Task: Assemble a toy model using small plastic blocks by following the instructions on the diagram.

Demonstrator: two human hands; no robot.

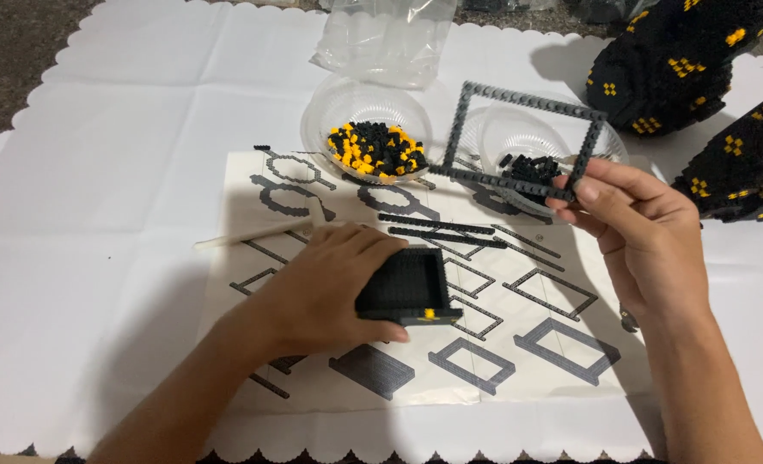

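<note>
White scalloped cloth [124, 172]: my left hand [330, 283] clamps the black block box [407, 288], right hand [648, 232] pinches a thin rectangular frame [519, 137] by one corner; I reckon it snaps if twisted.

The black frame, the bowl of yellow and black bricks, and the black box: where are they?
Black frame [526, 99]: head view, on its top bar.
Bowl of yellow and black bricks [366, 92]: head view, clear back wall.
Black box [407, 279]: head view, its studded top.
</note>
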